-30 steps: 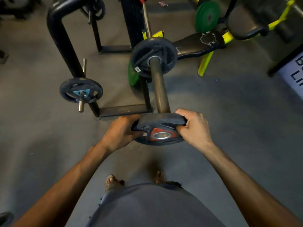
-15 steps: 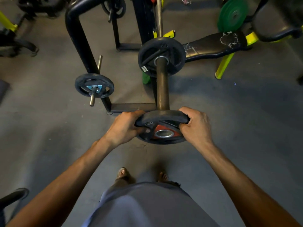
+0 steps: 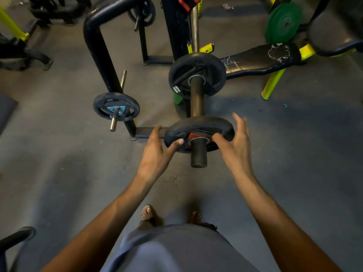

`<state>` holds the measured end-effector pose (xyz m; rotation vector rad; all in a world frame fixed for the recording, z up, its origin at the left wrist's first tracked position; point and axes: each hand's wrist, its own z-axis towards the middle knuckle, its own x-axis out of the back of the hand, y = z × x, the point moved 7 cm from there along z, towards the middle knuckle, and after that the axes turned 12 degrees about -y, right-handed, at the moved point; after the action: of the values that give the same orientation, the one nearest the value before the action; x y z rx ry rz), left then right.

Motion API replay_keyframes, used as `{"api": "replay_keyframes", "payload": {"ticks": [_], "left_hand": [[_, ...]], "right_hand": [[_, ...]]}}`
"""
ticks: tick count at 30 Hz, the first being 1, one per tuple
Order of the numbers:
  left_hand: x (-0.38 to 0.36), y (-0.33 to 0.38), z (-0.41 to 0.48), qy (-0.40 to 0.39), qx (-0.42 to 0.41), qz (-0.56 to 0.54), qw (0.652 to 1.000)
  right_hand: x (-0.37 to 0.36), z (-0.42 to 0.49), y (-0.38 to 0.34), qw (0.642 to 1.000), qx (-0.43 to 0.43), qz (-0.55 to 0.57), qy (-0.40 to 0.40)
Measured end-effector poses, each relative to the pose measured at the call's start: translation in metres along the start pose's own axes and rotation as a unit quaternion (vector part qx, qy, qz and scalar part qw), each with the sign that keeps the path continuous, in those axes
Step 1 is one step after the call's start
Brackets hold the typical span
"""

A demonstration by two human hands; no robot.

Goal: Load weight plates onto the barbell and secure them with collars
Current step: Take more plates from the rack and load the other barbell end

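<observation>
The barbell sleeve [image 3: 197,103] points toward me at the centre of the view. A black plate with a red hub [image 3: 198,126] sits on the sleeve near its end, and the sleeve tip [image 3: 198,157] sticks out through it. Farther up the sleeve a larger black plate [image 3: 212,69] rests at the collar. My left hand [image 3: 157,152] is spread at the near plate's left edge, thumb touching its face. My right hand [image 3: 238,146] is spread at its right edge, thumb on the face, fingers lifted off.
A black rack post [image 3: 98,48] stands left of the bar, with a small plate with a blue hub [image 3: 116,106] on a peg. A black bench with a yellow frame [image 3: 261,59] lies at the right. A green plate [image 3: 282,22] hangs at the back.
The red-hubbed plate has slid onto the sleeve, so the sleeve tip now pokes through its hole. Both hands have let go of the rim and their fingers have spread.
</observation>
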<state>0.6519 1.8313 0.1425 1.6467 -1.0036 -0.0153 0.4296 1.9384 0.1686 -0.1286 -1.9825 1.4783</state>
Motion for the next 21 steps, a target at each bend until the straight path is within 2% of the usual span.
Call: {"api": "replay_keyframes", "payload": {"ticks": [1,3,6,11,15,21], "left_hand": [[-0.009,-0.007,-0.008,-0.051,0.052,-0.079,0.994],[-0.031,-0.009,-0.012,-0.128,0.102,-0.227,0.96],[-0.044,-0.002,0.0,-0.096,0.107,-0.326,0.934],[-0.037,0.007,0.026,-0.055,0.096,-0.31,0.944],[-0.028,0.019,0.059,-0.035,0.107,-0.31,0.944],[-0.006,0.058,0.122,-0.036,0.076,-0.321,0.943]], "right_hand": [[-0.003,-0.004,0.011,0.998,-0.037,0.057,0.002],[-0.014,-0.003,0.024,0.986,-0.085,0.142,0.006],[-0.026,-0.002,0.026,0.978,-0.103,0.182,0.025],[-0.031,0.003,0.025,0.974,-0.088,0.203,0.039],[-0.027,0.05,0.02,0.973,-0.088,0.207,0.05],[-0.025,0.128,-0.002,0.969,-0.088,0.227,0.049]]}}
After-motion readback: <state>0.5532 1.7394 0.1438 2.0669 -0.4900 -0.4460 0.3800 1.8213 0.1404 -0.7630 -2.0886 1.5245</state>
